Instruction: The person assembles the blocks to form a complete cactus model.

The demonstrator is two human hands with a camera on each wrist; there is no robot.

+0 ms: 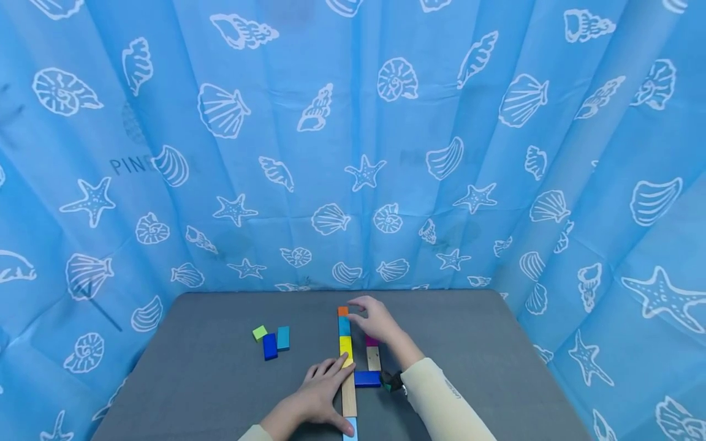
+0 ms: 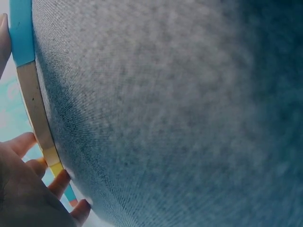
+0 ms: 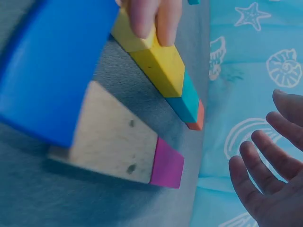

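Note:
A straight row of wooden blocks runs away from me: a light blue block point(image 1: 353, 430), a plain wood block point(image 1: 349, 398), a yellow block point(image 1: 345, 344), a teal block point(image 1: 344, 326) and an orange block point(image 1: 343, 311) at the far end. My left hand point(image 1: 315, 397) rests along the row with spread fingers, its thumb on the light blue block. Beside the far end, my right hand point(image 1: 379, 321) holds nothing, fingers loosely bent near the orange block. A blue block point(image 1: 367, 379) juts right from the row; a speckled wood block point(image 3: 113, 135) and a magenta block point(image 3: 167, 164) extend from it.
Left of the row lie a lime green block point(image 1: 260, 333), a dark blue block point(image 1: 270, 347) and another teal block point(image 1: 284, 338). Grey cloth covers the table point(image 1: 198, 380). A blue shell-patterned curtain point(image 1: 342, 153) hangs behind its far edge and along the sides.

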